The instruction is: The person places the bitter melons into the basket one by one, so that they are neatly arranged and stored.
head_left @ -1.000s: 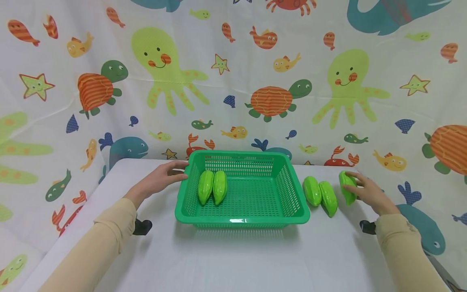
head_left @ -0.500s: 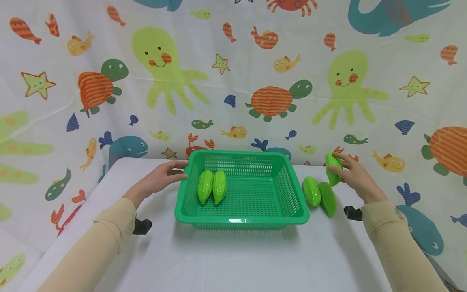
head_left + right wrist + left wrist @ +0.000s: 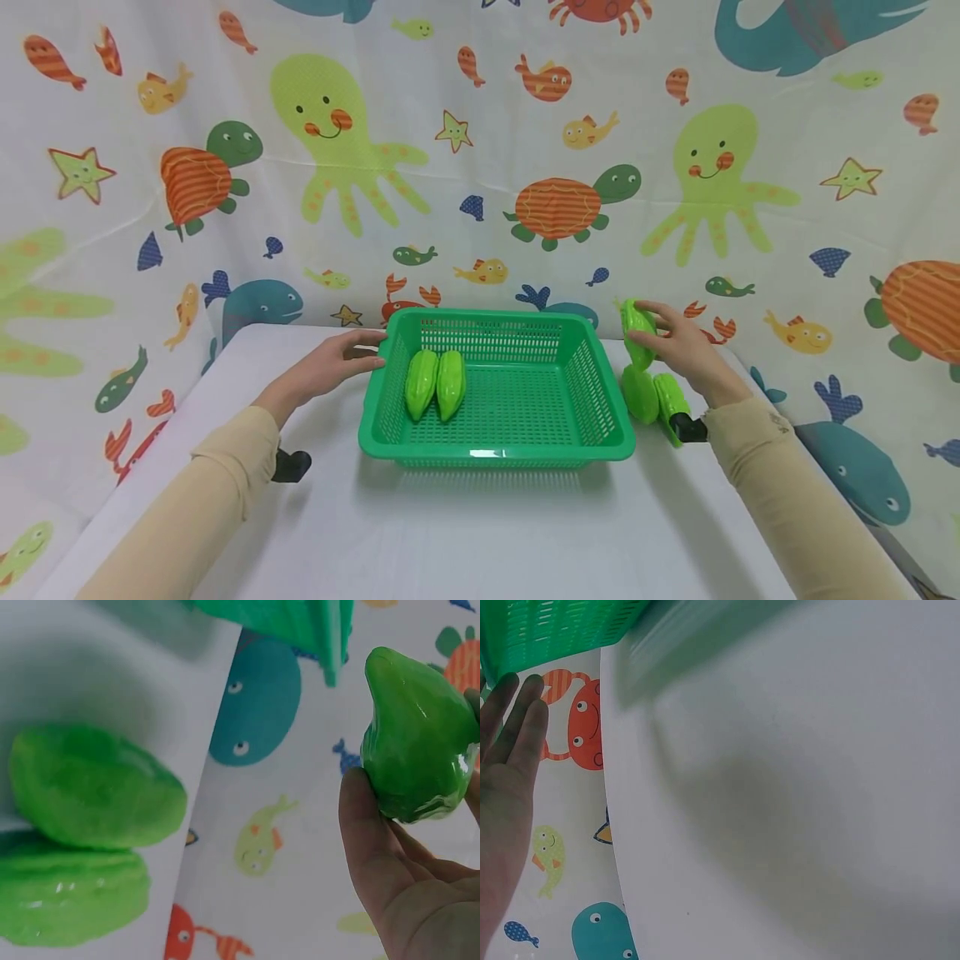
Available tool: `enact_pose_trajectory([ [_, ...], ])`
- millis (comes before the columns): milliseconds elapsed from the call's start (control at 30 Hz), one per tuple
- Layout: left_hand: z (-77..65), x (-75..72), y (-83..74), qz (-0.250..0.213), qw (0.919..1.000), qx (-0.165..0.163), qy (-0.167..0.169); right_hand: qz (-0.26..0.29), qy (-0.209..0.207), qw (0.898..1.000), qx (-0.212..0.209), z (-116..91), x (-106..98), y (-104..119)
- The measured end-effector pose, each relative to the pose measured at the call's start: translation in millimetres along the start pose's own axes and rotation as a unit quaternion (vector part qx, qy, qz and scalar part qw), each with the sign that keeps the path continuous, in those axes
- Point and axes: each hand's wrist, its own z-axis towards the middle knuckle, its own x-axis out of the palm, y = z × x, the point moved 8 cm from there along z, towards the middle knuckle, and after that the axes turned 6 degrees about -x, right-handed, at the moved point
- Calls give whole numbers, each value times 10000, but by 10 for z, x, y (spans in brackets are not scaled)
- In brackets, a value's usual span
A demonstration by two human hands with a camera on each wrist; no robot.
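Holding a glossy green, ribbed, tapering fruit (image 3: 635, 321) aloft, pinched between thumb and fingers of the right hand (image 3: 690, 350). Poised just outside the far right corner of a green, rectangular, slatted plastic basket (image 3: 555, 452), parted from its inside by the right wall alone, likely the deciding relation. Tilted slightly off upright along its long axis in the head view, tip pointing away from the palm in the right wrist view. Well apart from the left hand (image 3: 327, 367), across the basket's full width. Grasping nothing there, with fingers loosely extended, at the left rim; cannot tell whether pressing on it. Accompanied below, on the white table (image 3: 480, 533) just right of the basket, by two loose matching fruits (image 3: 670, 390), partly hidden behind a black wrist-worn block (image 3: 688, 427). Matched inside by two more green fruits (image 3: 422, 385), side by side near the left wall. Backed by a white, sea-animal-printed curtain (image 3: 487, 150).
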Motion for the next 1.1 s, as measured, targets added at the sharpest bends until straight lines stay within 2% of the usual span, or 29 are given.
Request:
enact_pose_trajectory([
  [500, -1, -12, -1, 70, 10000, -17, -25, 187, 272, 9984, -461, 190, 302, 556],
  [867, -6, -16, -30, -14, 10000, -23, 9, -120, 546, 9960, -692, 347, 574, 803],
  [1100, 9, -29, -44, 34, 10000, 15, 13, 170, 881, 9942, -594, 406, 806, 910],
])
